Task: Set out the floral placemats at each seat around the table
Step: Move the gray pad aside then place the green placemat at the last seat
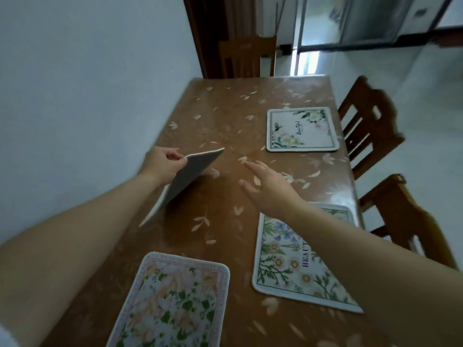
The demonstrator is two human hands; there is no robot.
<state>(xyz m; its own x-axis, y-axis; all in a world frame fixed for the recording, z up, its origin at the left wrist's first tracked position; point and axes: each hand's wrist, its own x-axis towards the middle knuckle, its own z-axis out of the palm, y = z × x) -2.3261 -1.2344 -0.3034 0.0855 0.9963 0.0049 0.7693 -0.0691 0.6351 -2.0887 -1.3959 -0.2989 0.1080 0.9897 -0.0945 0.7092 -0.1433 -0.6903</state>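
Observation:
My left hand [164, 164] grips a placemat [190, 172] by its far edge and holds it tilted above the left side of the table, grey underside facing me. My right hand [269, 185] hovers open over the table's middle, fingers spread, holding nothing. Three floral placemats lie flat: a pink and green one [175, 301] near me on the left, one with blue and cream flowers [288, 266] on the right, partly hidden by my right forearm, and a white one with pale blossoms [302, 130] at the far right.
The brown table [225, 116], printed with pale petals, runs along a white wall on its left. Two wooden chairs [368, 126] [411, 221] stand along the right side and another chair [246, 58] at the far end. A doorway lies beyond.

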